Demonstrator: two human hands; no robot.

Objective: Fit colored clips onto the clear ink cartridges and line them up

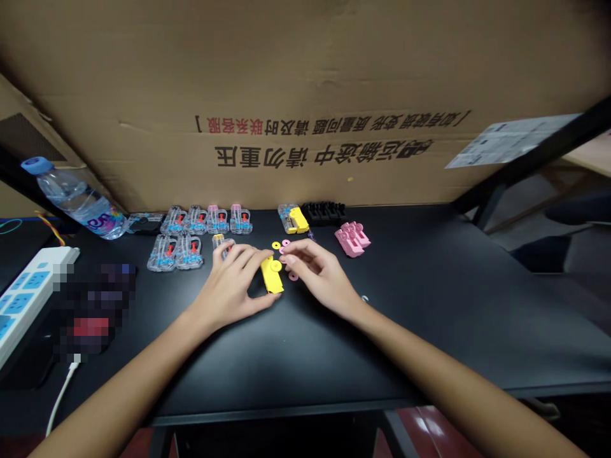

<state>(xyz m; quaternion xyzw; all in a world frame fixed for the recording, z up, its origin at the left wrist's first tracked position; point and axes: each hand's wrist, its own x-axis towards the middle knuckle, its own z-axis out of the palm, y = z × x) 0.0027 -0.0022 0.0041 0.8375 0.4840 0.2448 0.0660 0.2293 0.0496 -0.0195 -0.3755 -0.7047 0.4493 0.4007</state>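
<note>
My left hand grips a yellow plastic part between thumb and fingers, low over the black table. A round yellow disc sits on the part's upper face. Close to its right side, my right hand has its fingers drawn together in a pinch; whatever is between the tips is hidden. Around those fingertips lie small rings: a yellow ring and a pink ring behind, another pink ring in front. Behind my left fingers, a clear piece with a yellow top is partly covered.
Several clear cases with red and blue insides line the back left. Yellow pieces, black parts and pink parts lie at the back. A bottle, power strip and cable are left; cardboard stands behind.
</note>
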